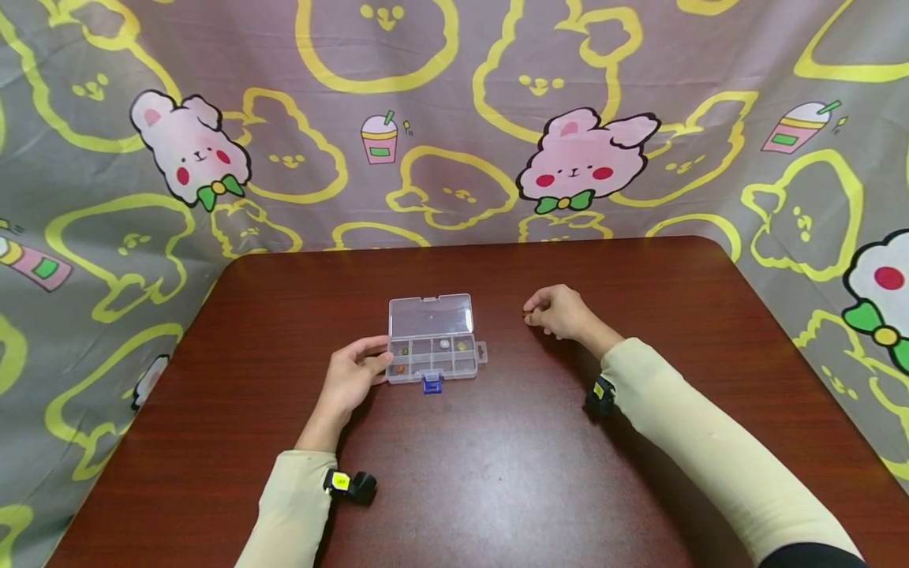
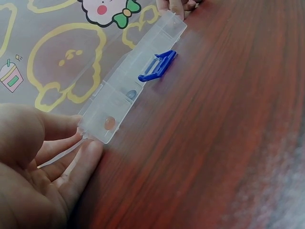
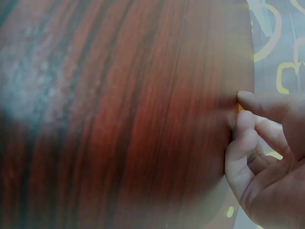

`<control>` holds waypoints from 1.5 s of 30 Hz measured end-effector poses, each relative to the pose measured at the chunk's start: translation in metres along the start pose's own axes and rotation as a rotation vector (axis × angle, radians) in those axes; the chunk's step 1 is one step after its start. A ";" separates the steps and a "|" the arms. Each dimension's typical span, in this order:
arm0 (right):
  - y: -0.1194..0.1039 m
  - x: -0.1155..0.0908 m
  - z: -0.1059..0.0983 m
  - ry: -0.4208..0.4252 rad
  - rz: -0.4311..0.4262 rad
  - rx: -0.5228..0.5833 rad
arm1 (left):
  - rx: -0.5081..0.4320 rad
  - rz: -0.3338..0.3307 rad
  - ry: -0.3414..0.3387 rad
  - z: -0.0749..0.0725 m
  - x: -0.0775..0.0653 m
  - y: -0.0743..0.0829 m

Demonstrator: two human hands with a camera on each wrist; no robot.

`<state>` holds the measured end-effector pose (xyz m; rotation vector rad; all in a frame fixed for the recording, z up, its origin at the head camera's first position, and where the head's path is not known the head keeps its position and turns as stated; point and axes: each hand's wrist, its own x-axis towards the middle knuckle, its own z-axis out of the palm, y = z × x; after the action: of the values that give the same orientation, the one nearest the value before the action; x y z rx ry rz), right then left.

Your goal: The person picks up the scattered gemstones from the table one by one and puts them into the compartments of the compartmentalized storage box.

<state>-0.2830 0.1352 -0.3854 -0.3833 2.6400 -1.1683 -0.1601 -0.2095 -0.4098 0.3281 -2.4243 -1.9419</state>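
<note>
A clear plastic compartment box [image 1: 422, 364] lies on the table, its clear lid [image 1: 430, 317] raised at the back. My left hand [image 1: 353, 371] holds the box's left end, thumb in front and fingers behind. Small round beads sit in separate compartments: an orange bead [image 2: 109, 123], a bluish-grey bead [image 2: 131, 94], a greenish bead [image 1: 405, 352], a white bead [image 1: 445, 344] and a yellow bead [image 1: 461, 346]. Right of the box, my right hand [image 1: 561, 312] pinches a small amber-coloured piece [image 1: 528, 313] between thumb and index finger, close over the table; the fingertips mostly hide it.
A blue latch [image 1: 432, 385] hangs from the box's front edge, and a clear hanging tab [image 1: 482, 352] sticks out on its right. The dark wooden table [image 1: 497, 473] reaches back to a patterned cloth [image 1: 454, 118]. Each wrist carries a small black camera [image 1: 602, 397].
</note>
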 end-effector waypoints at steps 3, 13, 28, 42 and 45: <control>0.000 0.000 0.000 0.001 0.003 -0.003 | 0.004 -0.005 0.002 0.000 0.000 0.000; 0.001 -0.002 0.000 -0.016 -0.044 0.001 | 0.007 -0.006 0.002 0.000 0.000 0.000; -0.005 -0.017 -0.003 -0.018 -0.063 -0.007 | -0.004 0.010 0.001 0.000 -0.002 -0.001; -0.004 -0.036 0.003 -0.005 -0.127 0.045 | -0.011 0.012 -0.002 0.000 -0.002 -0.001; -0.003 -0.039 0.004 -0.001 -0.127 0.058 | -0.009 0.013 -0.004 0.000 -0.001 -0.001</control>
<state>-0.2449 0.1433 -0.3815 -0.5479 2.6075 -1.2783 -0.1588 -0.2091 -0.4103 0.3077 -2.4130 -1.9494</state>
